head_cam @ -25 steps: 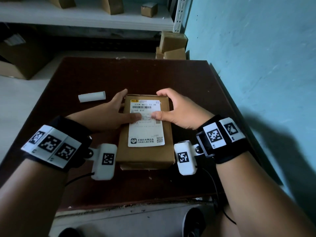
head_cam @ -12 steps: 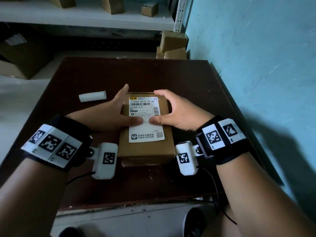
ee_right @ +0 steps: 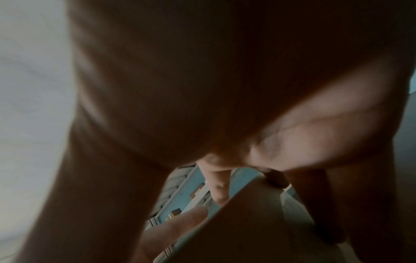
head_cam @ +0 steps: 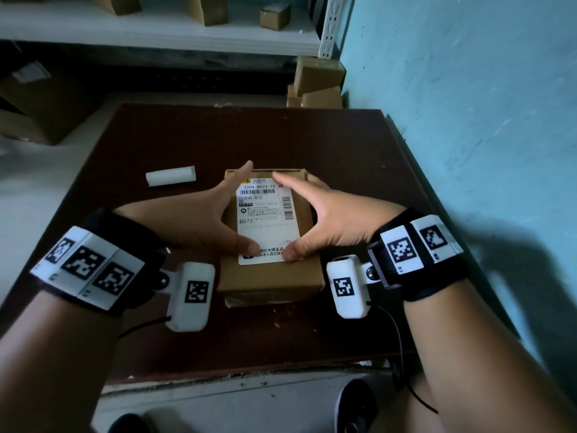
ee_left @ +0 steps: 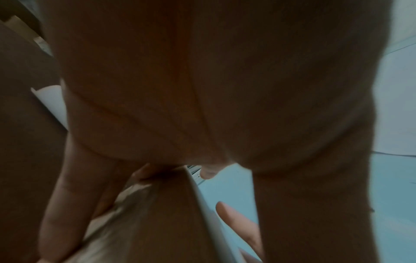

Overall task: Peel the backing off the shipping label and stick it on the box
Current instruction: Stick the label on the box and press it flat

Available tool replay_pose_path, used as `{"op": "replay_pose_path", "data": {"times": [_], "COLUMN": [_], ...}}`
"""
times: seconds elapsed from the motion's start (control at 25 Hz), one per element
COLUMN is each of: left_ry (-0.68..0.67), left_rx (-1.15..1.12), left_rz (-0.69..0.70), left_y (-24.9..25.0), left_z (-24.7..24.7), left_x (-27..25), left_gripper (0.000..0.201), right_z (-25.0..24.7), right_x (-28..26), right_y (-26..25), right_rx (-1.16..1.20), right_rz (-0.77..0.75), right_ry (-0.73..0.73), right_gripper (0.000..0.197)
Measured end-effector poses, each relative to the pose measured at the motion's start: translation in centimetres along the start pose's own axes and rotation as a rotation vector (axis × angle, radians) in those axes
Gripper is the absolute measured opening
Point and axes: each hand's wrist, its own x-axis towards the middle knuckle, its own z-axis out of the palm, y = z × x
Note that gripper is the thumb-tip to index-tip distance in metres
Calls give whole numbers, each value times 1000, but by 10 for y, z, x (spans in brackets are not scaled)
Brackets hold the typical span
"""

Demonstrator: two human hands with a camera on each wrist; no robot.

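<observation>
Head view: the shipping label (head_cam: pixel 268 225) lies flat on the box (head_cam: pixel 270 276), mid-desk (head_cam: pixel 343 157). The left hand (head_cam: pixel 215 214) and right hand (head_cam: pixel 327 218) are spread, thumbs pressing the label's near edge. The paper is thin and light; smooth it outward.

Wrist views: extended fingers (ee_left: pixel 60 204) flank the box; both hands grip nothing.

Both thumbs cover the label's (head_cam: pixel 268 222) lower print (its small text is unreadable); wrist views are blurred.

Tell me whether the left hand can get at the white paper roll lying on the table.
Probably yes. The white paper roll lies alone on the dark brown table, left of the cardboard box, on the left hand's side; nothing stands between. That hand only presses the label, gripping nothing.
</observation>
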Motion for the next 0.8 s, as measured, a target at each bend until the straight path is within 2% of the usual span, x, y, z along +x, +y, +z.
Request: {"op": "replay_pose_path", "data": {"times": [0.2,0.4,0.48,0.64,0.8], "left_ry": [-33,10,20,8,-1], "left_rx": [9,96,182,240,117], "left_rz": [4,-20,-32,33,82], "left_y": [-3,0,1,3,8], "left_z": [0,1,0,0,0], "left_x": [2,6,9,7,-1], "left_gripper": [134,128,122,95,56], "right_z": [1,5,5,4,5], "right_x": [1,11,12,12,12], "right_y": [-1,-5,-7,-11,-15], "right_rx": [-18,-94,-86,-143,-165], "right_rz": [-1,22,31,69,91], "right_ry": [-1,248,271,256,258], "right_gripper": [126,96,95,93,88]}}
